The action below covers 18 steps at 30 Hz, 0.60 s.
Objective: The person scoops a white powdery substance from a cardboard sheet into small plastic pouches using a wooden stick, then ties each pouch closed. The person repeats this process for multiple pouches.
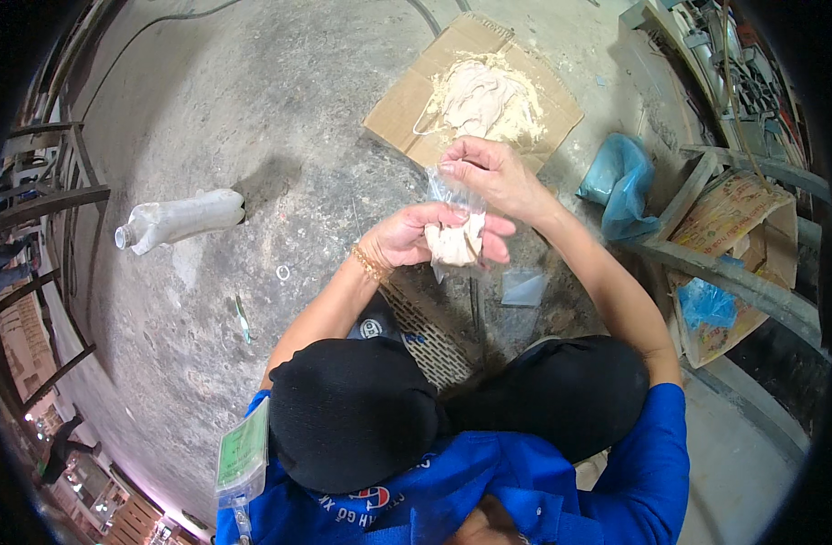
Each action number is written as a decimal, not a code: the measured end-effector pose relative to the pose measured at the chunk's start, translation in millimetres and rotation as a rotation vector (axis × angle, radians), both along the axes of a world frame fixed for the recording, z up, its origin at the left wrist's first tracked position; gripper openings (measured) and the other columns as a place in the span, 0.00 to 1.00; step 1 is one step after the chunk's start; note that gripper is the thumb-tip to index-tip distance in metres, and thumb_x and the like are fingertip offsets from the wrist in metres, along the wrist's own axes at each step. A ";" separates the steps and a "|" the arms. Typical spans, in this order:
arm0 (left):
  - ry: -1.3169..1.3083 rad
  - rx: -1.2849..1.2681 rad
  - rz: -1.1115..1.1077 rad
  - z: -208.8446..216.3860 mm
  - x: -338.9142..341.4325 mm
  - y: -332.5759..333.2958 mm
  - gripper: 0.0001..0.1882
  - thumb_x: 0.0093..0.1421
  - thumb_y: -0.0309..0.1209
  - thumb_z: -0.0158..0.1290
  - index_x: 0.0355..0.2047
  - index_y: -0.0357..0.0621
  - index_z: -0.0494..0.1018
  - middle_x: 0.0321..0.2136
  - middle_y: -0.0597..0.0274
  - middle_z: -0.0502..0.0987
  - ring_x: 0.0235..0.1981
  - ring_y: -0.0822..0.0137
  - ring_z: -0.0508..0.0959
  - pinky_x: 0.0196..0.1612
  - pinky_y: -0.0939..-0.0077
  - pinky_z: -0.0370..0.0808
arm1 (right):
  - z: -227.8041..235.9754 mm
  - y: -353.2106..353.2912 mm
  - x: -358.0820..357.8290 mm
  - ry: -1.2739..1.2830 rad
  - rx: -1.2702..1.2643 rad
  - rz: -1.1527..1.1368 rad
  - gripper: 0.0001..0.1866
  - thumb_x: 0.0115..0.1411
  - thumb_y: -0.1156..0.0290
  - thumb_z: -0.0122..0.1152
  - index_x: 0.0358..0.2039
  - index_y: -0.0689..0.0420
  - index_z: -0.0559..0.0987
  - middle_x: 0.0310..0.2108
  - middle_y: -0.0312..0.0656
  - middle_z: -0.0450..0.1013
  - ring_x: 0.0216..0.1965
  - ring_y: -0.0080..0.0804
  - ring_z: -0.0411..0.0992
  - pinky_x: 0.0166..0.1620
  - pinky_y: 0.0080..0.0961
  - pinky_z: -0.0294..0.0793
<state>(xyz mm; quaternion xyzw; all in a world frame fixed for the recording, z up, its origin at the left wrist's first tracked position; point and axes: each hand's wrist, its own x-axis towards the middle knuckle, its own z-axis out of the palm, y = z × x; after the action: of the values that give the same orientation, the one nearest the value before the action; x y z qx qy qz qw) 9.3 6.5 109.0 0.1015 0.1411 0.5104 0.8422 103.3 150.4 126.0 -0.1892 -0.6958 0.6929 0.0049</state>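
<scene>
Left hand (399,238) lies palm up under a clear plastic bag (457,195), thumb across its front and fingers spread behind it, gripping the part that holds a lump of pale beige paste (455,243). Thumb and fingertips of the right hand (502,179) pinch the top of the same bag, close to the near edge of a flat cardboard sheet (405,107). On that sheet, set in from its corners, a larger mass of paste (479,98) sits among yellowish powder (525,98). On the floor (179,309), a cloudy bottle (187,221) lies on its side well out from the sheet's left corner; a blue bag (636,182) rests near its right corner.
</scene>
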 end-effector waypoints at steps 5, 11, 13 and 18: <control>-0.472 -0.148 0.098 -13.9 4.4 15.6 0.29 0.62 0.42 0.42 0.54 0.26 0.60 0.45 0.42 0.72 0.53 0.42 0.68 0.58 0.40 0.54 | -43.0 20.0 -3.1 -0.178 -0.416 0.040 0.09 0.58 0.69 0.56 0.38 0.58 0.74 0.24 0.32 0.71 0.16 0.13 0.65 0.18 0.10 0.63; -0.389 -0.276 0.281 -25.7 8.5 21.1 0.10 0.64 0.35 0.42 0.27 0.47 0.65 0.24 0.63 0.68 0.40 0.54 0.73 0.59 0.33 0.51 | -41.5 15.4 -11.4 -0.266 -0.565 -0.072 0.09 0.59 0.66 0.57 0.36 0.55 0.71 0.25 0.31 0.70 0.19 0.12 0.65 0.19 0.08 0.63; -0.392 -0.276 0.366 -32.9 1.6 14.6 0.11 0.64 0.36 0.42 0.26 0.47 0.66 0.25 0.64 0.68 0.38 0.56 0.73 0.59 0.33 0.51 | -29.5 6.5 -17.2 -0.260 -0.570 -0.159 0.09 0.59 0.66 0.57 0.36 0.55 0.71 0.25 0.32 0.70 0.18 0.13 0.65 0.18 0.09 0.62; -0.410 -0.332 0.371 -21.7 2.8 25.2 0.10 0.63 0.35 0.43 0.26 0.46 0.66 0.24 0.63 0.69 0.33 0.59 0.74 0.54 0.35 0.61 | -35.6 13.6 -5.4 -0.223 -0.536 -0.300 0.10 0.58 0.66 0.58 0.37 0.56 0.71 0.23 0.32 0.70 0.17 0.14 0.63 0.16 0.12 0.57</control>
<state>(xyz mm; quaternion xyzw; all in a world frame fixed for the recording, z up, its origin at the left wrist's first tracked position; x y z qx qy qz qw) 12.0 31.7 87.3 -0.1695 0.0660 0.6351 0.7507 97.9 164.1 90.5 -0.3588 -0.4492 0.8180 -0.0195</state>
